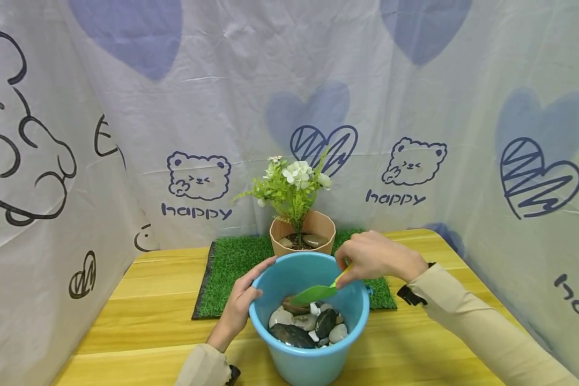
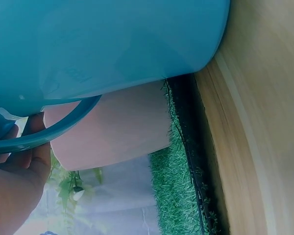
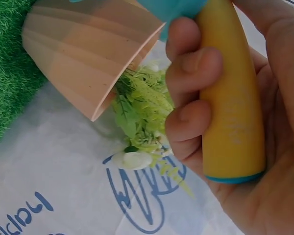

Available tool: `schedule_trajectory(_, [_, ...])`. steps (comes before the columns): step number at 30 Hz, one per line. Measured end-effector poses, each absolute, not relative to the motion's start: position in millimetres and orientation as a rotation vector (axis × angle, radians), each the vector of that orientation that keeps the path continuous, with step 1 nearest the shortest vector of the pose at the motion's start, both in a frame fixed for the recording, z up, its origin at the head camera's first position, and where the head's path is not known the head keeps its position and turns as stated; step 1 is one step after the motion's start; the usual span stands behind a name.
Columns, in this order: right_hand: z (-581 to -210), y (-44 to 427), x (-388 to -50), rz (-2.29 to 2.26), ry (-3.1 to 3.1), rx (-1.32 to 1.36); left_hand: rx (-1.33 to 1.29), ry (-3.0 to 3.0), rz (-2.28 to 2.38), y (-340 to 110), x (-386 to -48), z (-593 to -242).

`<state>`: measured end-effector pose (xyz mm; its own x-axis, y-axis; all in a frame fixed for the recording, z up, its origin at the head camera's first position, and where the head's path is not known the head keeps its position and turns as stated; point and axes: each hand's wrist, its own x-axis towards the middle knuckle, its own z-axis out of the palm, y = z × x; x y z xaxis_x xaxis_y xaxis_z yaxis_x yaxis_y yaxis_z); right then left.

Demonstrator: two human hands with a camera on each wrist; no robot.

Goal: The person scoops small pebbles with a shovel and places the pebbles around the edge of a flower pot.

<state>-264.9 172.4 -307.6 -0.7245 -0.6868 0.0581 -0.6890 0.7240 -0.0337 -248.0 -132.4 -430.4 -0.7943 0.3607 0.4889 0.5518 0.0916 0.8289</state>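
Observation:
A light blue bucket (image 1: 313,367) stands on the table with several wet stones (image 1: 291,336) in the bottom, dark, grey, brown and white. My left hand (image 1: 240,300) holds the bucket's left rim, thumb at the edge. In the left wrist view, its fingers (image 2: 36,159) show behind a curved blue bar on the bucket's side. My right hand (image 1: 373,256) grips the yellow handle (image 3: 231,98) of a small trowel, fingers curled round it. The trowel's green blade (image 1: 313,294) slants down inside the bucket, just over the stones. Whether it touches them I cannot tell.
Behind the bucket, a peach flowerpot (image 1: 303,250) holds a white-flowered plant (image 1: 296,179), with stones at its base. The pot stands on a green turf mat (image 1: 236,268) on the wooden table (image 1: 154,311). Printed cloth (image 1: 251,80) hangs around the back and sides.

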Motion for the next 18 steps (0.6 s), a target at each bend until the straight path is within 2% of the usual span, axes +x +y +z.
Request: schedule_trajectory(18, [-300, 149, -255, -0.169, -2.830, 1.161, -0.927, -2.174, -1.806, -132, -249, -432])
